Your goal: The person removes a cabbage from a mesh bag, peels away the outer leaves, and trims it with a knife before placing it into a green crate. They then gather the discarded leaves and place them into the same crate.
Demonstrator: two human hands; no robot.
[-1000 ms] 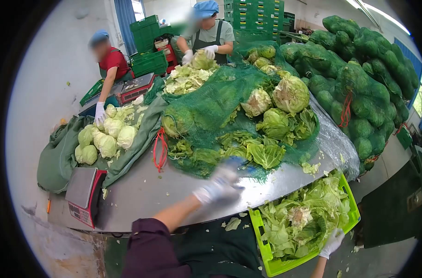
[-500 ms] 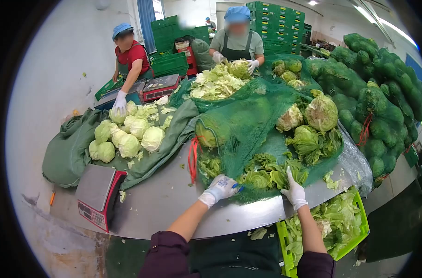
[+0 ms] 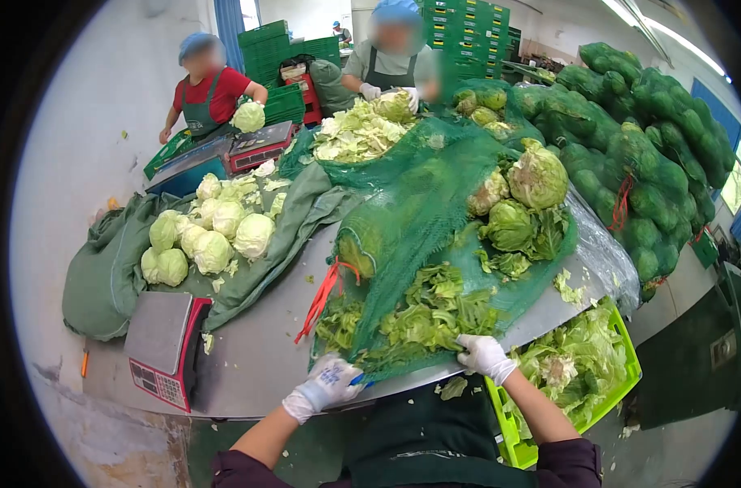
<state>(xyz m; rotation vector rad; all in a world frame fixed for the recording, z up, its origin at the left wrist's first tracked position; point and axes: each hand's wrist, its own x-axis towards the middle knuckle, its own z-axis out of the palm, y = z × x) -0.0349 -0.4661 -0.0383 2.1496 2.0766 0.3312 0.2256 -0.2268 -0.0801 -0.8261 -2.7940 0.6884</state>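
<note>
A green mesh sack lies spread over the metal table, its lower edge pulled to the table's front. My left hand, in a white glove, is closed at that edge on the mesh, with a small blue object poking out of the fingers; its kind is hidden. On the other side, my gloved right hand pinches the front edge of the same sack. Loose green cabbage leaves lie on the mesh between and beyond my hands. Untrimmed cabbages rest on the sack farther right.
Trimmed cabbages lie on green cloth at left, behind a red scale. A lime crate of leaves stands below the table's right edge. Filled mesh sacks are piled right. Two people work across the table.
Both hands have drawn the sack's edge toward me, and the leaves slid nearer. My right hand went from open against the leaves to closed. The person at left has lifted a cabbage.
</note>
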